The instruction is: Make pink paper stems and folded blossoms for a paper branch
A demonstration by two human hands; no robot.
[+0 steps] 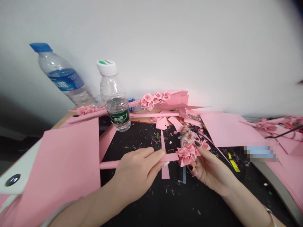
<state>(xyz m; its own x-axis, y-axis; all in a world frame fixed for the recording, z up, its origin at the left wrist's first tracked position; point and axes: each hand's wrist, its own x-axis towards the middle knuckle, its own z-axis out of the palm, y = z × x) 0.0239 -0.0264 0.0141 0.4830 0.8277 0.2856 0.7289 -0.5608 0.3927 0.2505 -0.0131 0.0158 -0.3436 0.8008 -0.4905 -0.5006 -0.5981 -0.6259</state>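
Observation:
My left hand [134,173] is closed around a rolled pink paper stem [110,164], which runs sideways across the black work mat [132,142]. The stem's right end reaches a cluster of pink folded paper roses [187,154]. My right hand [208,168] grips that cluster from below, with dark-painted fingernails showing around it. Behind the roses stands a small printed, crumpled piece of clear wrap [186,137]. The join between stem and cluster is partly hidden by the flowers.
Pink paper sheets [59,164] and scraps lie around the mat, which is littered with small bits. Finished rose stems [152,100] lie at the back against a white wall. Two plastic water bottles [117,101] stand and lean at back left.

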